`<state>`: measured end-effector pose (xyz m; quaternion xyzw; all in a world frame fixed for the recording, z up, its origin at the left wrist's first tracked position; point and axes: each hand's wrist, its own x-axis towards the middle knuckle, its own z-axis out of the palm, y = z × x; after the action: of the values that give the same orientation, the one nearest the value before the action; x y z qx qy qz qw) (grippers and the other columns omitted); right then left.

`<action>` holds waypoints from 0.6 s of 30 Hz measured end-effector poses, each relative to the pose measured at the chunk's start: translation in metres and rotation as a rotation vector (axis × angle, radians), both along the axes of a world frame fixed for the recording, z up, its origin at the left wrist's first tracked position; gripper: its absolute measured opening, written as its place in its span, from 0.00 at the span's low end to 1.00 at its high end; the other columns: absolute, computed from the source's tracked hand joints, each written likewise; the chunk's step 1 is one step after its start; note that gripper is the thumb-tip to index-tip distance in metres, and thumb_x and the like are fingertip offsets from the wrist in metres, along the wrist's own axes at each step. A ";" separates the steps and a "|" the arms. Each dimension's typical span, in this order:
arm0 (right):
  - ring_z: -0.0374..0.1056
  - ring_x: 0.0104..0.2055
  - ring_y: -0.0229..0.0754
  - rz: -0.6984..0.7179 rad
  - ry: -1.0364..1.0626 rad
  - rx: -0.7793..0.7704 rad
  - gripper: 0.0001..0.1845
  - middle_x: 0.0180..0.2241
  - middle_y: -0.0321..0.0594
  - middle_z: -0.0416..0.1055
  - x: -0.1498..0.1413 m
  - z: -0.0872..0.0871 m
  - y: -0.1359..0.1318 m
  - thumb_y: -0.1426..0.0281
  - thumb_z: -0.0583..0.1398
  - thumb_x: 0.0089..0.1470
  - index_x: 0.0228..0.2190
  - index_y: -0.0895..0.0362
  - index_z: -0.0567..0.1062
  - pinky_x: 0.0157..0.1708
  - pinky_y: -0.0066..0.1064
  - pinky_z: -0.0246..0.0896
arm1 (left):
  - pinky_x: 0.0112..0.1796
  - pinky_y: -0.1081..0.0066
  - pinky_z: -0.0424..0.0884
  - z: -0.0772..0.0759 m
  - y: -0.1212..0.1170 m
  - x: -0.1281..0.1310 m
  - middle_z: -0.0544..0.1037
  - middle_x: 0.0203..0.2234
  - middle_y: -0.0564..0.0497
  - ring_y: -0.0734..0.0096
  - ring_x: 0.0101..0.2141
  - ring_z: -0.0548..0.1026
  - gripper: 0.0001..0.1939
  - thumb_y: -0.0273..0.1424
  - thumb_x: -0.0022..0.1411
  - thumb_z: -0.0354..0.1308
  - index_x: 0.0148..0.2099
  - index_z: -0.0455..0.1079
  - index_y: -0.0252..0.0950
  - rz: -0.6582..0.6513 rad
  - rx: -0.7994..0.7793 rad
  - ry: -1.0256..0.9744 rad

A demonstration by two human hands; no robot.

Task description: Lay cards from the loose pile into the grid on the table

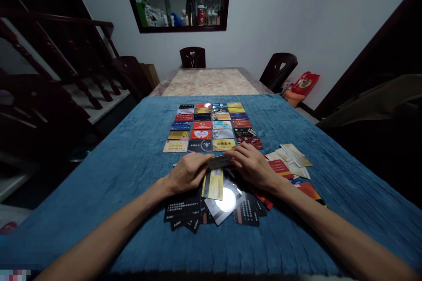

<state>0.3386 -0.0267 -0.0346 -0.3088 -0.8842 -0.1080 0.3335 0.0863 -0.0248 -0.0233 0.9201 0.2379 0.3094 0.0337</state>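
Between my two hands is a dark card (219, 161), pinched at its left end by my left hand (189, 170) and at its right end by my right hand (252, 164). Both hands are closed on it, low over the loose pile. Just under it lies a yellow card (212, 185) with a dark stripe. A silvery card (224, 204) with a bright glare is below that, overlapping black cards (183, 208) with white print. Beyond my hands, cards lie in neat rows and columns, including a gold card (223, 144) and a red card with a white heart (201, 135).
More loose cards, red (279, 167) and cream (295, 156), spread to the right of my right hand. A blue cloth (125, 153) covers the near part of the table, whose patterned top (207, 81) shows at the far end. Dark chairs (279, 70) stand around it.
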 end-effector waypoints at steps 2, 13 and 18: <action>0.66 0.39 0.45 -0.001 -0.005 0.006 0.15 0.40 0.46 0.76 0.000 0.000 0.000 0.78 0.54 0.61 0.48 0.60 0.73 0.37 0.37 0.64 | 0.37 0.65 0.75 -0.001 0.000 0.000 0.80 0.38 0.42 0.66 0.36 0.77 0.14 0.23 0.67 0.48 0.54 0.66 0.30 0.000 -0.005 -0.005; 0.65 0.43 0.48 -0.051 -0.042 0.048 0.21 0.44 0.49 0.74 -0.005 0.003 -0.006 0.76 0.59 0.57 0.53 0.60 0.69 0.41 0.39 0.62 | 0.42 0.63 0.77 -0.002 0.000 -0.001 0.81 0.41 0.42 0.65 0.41 0.79 0.14 0.23 0.66 0.50 0.52 0.69 0.31 0.046 -0.081 -0.098; 0.64 0.45 0.49 -0.083 -0.046 0.057 0.24 0.45 0.50 0.73 -0.008 0.005 -0.009 0.75 0.59 0.57 0.55 0.62 0.67 0.43 0.40 0.61 | 0.44 0.61 0.77 -0.004 0.001 -0.002 0.80 0.43 0.42 0.64 0.43 0.79 0.14 0.23 0.66 0.50 0.52 0.69 0.31 0.066 -0.076 -0.136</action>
<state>0.3307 -0.0360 -0.0293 -0.3327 -0.8747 -0.1542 0.3169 0.0842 -0.0239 -0.0272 0.8867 0.2770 0.3626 0.0746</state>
